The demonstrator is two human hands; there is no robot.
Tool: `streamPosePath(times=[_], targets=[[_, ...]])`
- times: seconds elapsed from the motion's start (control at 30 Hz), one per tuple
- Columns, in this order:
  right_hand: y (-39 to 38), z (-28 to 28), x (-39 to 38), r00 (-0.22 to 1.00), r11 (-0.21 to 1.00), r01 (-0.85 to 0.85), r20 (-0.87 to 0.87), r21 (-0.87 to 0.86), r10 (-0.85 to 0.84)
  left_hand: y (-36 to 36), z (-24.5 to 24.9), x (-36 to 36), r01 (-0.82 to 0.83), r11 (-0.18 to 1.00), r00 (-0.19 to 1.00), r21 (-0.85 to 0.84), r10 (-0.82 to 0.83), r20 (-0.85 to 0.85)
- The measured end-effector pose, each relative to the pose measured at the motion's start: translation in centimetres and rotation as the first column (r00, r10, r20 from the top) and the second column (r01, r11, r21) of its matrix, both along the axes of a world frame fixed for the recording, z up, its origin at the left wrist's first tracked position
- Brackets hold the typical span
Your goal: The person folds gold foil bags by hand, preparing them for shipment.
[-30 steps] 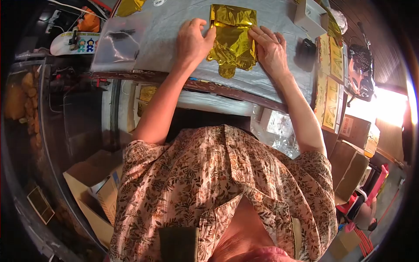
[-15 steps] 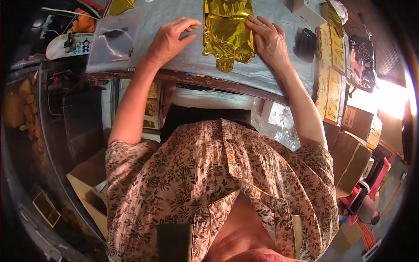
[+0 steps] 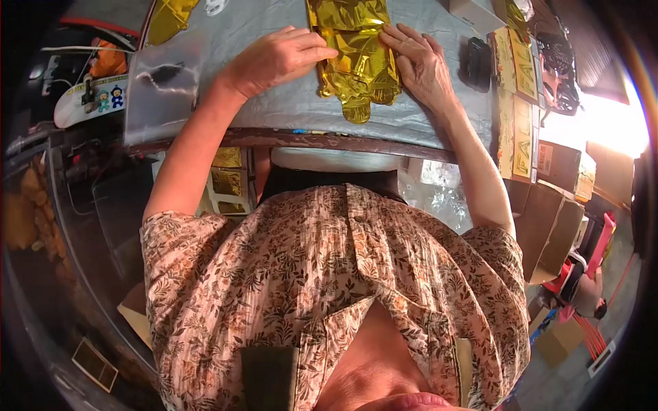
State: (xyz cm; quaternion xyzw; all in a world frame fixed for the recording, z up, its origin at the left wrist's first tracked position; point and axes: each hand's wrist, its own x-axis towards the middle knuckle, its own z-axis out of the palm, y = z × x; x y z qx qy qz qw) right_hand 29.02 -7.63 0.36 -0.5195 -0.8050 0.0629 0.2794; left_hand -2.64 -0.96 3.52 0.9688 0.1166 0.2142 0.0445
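A flat, folded gold foil balloon with a short rounded tab at its near end lies on the grey-covered table. My left hand is at its left edge, thumb and fingers drawn together over the foil. On the other side, my right hand rests with fingers stretched out, their tips on the balloon's right edge. The far end of the foil runs out of view at the top.
A clear plastic sheet lies at the table's left, with more gold foil behind it. A black object and a white box sit at the right, beside yellow lettered boxes. Cardboard boxes stand lower right.
My left hand has moved right, from beside the foil balloon onto its left edge. My right hand stays at the right edge. The whole view has shifted slightly.
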Motion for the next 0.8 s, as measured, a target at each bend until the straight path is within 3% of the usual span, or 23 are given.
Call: streamPosePath(times=[0.23, 0.33, 0.4, 0.57, 0.8], targets=[[0.1, -0.3, 0.1, 1.0, 1.0, 0.001, 0.018, 0.0, -0.001, -0.1, 0.9, 0.7, -0.024, 1.0, 0.994, -0.009, 0.023, -0.102], [0.0, -0.3, 0.2, 0.999, 1.0, 0.002, 0.033, -0.003, -0.002, -0.3, 0.6, 2.4, -0.02, 0.999, 0.999, 0.049, 0.018, 0.03], [0.1, -0.4, 0.3, 0.999, 1.0, -0.002, 0.036, -0.011, 0.002, -0.7, -0.3, 2.8, -0.111, 0.993, 0.993, -0.029, 0.112, 0.038], [0.4, -0.2, 1.2, 0.996, 0.999, -0.054, 0.069, -0.007, 0.055, 0.0, -2.3, 2.3, -0.093, 0.985, 0.995, -0.146, 0.097, 0.017], [0.3, 1.0, 2.6, 0.986, 0.969, -0.16, 0.021, -0.187, 0.167, 0.4, -2.3, 1.9, -0.061, 0.929, 0.992, -0.365, 0.097, 0.082]])
